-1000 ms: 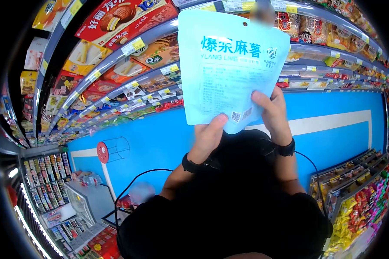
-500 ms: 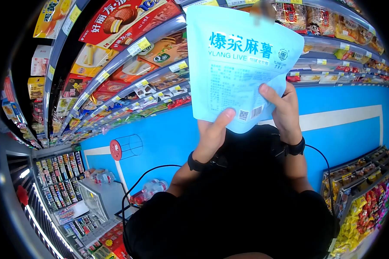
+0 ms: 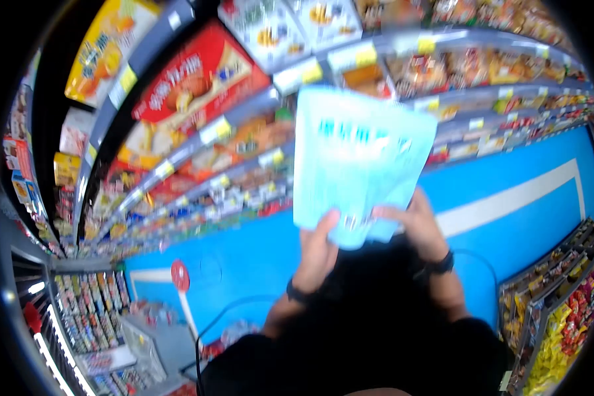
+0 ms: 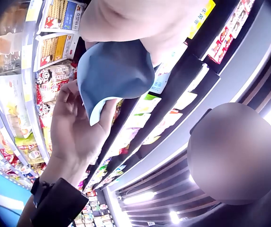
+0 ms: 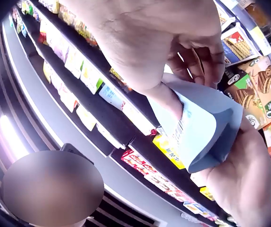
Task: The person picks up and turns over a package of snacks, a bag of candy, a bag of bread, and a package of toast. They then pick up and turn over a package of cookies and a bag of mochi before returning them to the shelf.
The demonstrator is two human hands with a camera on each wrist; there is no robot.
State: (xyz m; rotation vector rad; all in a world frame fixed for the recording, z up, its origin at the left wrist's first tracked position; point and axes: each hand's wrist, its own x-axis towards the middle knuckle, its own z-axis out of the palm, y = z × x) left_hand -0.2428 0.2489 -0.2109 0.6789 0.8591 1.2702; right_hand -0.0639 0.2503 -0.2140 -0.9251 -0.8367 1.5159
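A pale blue snack pouch (image 3: 356, 165), blurred here, stands between both hands with its printed side toward the head camera. My left hand (image 3: 315, 254) pinches its bottom left corner, thumb on the printed face. At the lower right edge my right hand (image 3: 421, 228) grips it, with the thumb lying across the front near the barcode. The left wrist view shows the pouch's bottom (image 4: 114, 71) bulging and creased, one corner folded out. In the right wrist view, the right thumb presses beside the barcode, and the bottom gusset (image 5: 216, 144) faces the camera.
Shelves of packaged snacks rise in front, with a red pie box (image 3: 201, 82) and a yellow box (image 3: 109, 53) at upper left. Blue floor (image 3: 508, 198) with a white stripe lies below them. A rack of bagged sweets (image 3: 561, 330) stands at right, a grey counter (image 3: 162, 343) at left.
In the head view, the pouch and both hands sit lower than before, and the shelves have shifted down as the view moved. Both hands keep their hold on the pouch.
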